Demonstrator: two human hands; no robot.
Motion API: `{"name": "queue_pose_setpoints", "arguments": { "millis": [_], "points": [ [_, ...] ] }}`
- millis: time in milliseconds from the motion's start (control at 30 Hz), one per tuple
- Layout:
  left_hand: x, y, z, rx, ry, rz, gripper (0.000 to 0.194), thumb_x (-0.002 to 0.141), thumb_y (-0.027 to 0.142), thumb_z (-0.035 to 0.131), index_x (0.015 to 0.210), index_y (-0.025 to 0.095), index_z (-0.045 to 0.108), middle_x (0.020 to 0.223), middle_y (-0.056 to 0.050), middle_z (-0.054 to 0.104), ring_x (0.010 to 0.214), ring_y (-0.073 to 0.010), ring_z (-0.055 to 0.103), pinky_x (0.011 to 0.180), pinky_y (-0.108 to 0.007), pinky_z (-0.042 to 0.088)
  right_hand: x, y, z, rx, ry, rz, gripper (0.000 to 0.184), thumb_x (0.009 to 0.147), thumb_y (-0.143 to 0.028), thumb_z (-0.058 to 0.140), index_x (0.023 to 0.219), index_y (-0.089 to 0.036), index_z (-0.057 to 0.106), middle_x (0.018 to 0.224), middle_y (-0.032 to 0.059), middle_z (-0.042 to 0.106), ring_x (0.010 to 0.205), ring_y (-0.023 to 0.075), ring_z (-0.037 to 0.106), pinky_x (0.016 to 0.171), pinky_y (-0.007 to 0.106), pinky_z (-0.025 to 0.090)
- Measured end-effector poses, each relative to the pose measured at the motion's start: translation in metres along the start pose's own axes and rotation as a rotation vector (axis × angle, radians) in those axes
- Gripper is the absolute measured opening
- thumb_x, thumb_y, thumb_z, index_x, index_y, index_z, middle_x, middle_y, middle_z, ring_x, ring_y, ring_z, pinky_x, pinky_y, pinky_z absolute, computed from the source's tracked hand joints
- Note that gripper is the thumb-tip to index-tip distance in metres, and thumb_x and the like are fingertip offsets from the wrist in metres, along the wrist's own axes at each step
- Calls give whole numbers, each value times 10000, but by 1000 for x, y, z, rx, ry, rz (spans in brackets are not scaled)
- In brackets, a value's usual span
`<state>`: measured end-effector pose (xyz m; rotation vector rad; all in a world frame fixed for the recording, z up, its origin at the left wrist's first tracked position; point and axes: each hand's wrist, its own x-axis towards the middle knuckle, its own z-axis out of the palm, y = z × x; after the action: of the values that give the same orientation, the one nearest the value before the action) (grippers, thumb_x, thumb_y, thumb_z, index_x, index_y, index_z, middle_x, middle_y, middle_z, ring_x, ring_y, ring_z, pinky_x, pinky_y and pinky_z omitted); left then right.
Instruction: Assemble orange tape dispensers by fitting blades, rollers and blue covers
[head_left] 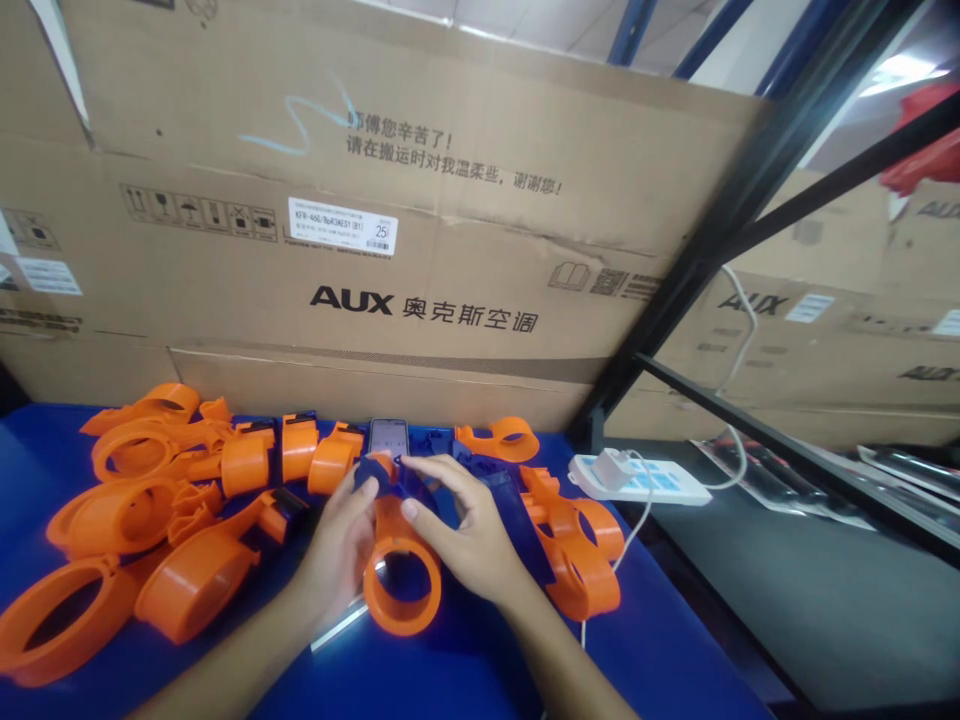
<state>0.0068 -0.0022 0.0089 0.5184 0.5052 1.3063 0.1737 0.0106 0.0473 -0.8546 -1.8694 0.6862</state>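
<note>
An orange plastic ring-shaped part [403,580] lies on the blue table top [465,670] in front of me. My left hand [341,545] grips its left side, fingers curled round the neck of the part. My right hand [457,525] rests over its upper right, thumb on the ring and fingers pinching a small dark blue piece [375,468] at the orange tip. Both forearms come in from the bottom edge.
Several more orange ring parts lie in a pile at the left [150,520] and a few at the right [577,540]. A phone [388,436] lies behind my hands. A white power strip [637,478] with a charger sits at the right. Large cardboard boxes [360,220] stand behind the table.
</note>
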Motion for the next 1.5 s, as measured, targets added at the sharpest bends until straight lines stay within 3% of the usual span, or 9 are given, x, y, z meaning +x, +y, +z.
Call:
{"name": "queue_pose_setpoints", "arguments": {
  "millis": [133, 333, 600, 833, 1000, 1267, 1500],
  "points": [
    [3, -1, -4, 44, 53, 48, 470, 831, 309, 807, 1265, 247, 635, 1180, -73, 752, 1092, -279, 717, 964, -421, 557, 1, 1, 0, 0, -6, 25, 356, 945, -314, 697, 1301, -289, 691, 1228, 76, 703, 1120, 247, 664, 983, 433, 550],
    [3, 0, -6, 81, 30, 86, 519, 828, 291, 813, 1311, 275, 621, 1270, -68, 723, 1101, -266, 712, 974, -402, 553, -2, 3, 4, 16, -4, 97, 365, 948, -334, 691, 1309, -285, 673, 1198, 73, 712, 1090, 240, 683, 973, 429, 567],
    [6, 4, -9, 123, 22, 208, 604, 787, 235, 832, 1351, 301, 628, 1424, -58, 650, 1381, -286, 536, 1148, -411, 423, -3, 0, 0, -4, 2, 103, 480, 913, -367, 730, 1363, -278, 588, 1307, 82, 699, 1220, 277, 658, 1041, 475, 542],
    [3, 4, -15, 122, -99, 225, 676, 771, 211, 819, 1395, 310, 577, 1498, -87, 591, 1418, -339, 489, 1121, -450, 449, -4, 1, -8, -340, -18, -87, 572, 839, -457, 806, 1343, -268, 615, 1257, 102, 687, 1122, 285, 665, 975, 458, 540],
    [3, 5, -9, 400, 35, 345, 613, 766, 201, 855, 1310, 326, 601, 1429, -55, 631, 1318, -308, 584, 1064, -385, 487, -8, 5, -8, -625, -15, -223, 529, 920, -493, 717, 1377, -244, 618, 1286, 154, 667, 1148, 312, 638, 956, 487, 497],
    [6, 6, -14, 477, 111, 391, 554, 728, 210, 888, 1203, 319, 626, 1261, -11, 679, 1186, -271, 646, 972, -328, 519, -9, 6, -7, -686, 0, -306, 480, 947, -489, 688, 1351, -236, 634, 1274, 159, 681, 1145, 303, 642, 945, 467, 482],
    [11, 0, -23, 481, 82, 433, 525, 759, 280, 868, 1209, 310, 600, 1218, -6, 665, 1061, -232, 682, 910, -339, 549, -8, 8, -6, -691, 71, -418, 487, 917, -438, 743, 1333, -211, 629, 1234, 158, 688, 1111, 299, 659, 887, 462, 513]
  ]
}}
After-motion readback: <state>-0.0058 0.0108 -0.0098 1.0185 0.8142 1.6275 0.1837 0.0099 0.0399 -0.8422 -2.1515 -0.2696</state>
